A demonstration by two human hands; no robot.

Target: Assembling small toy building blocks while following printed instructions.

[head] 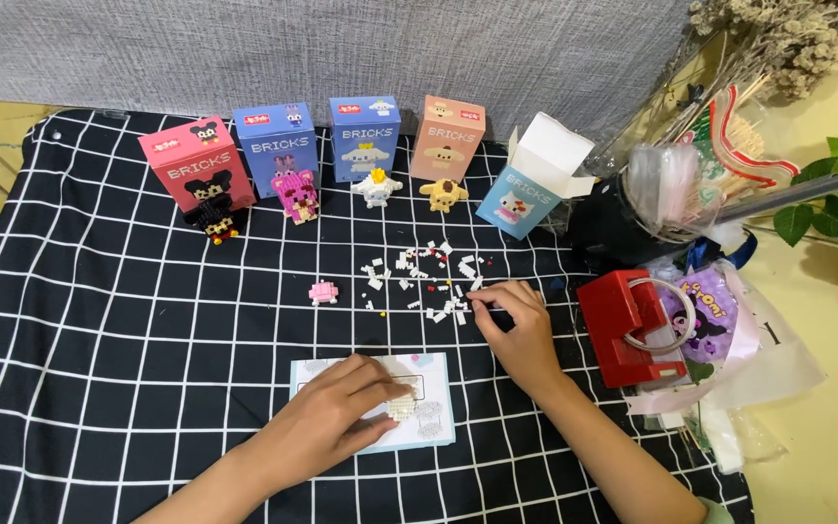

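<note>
My left hand rests on a small instruction sheet and holds a partly built white brick piece with its fingertips. My right hand reaches into a scatter of tiny loose white bricks with a few red and yellow ones, its thumb and forefinger pinched together at the pile's right edge; what they pinch is too small to see. A small pink brick piece lies to the left of the pile.
At the back of the black grid-patterned cloth stand several brick boxes with finished figures in front, and an opened blue box. A red box, plastic bags and dried flowers crowd the right side.
</note>
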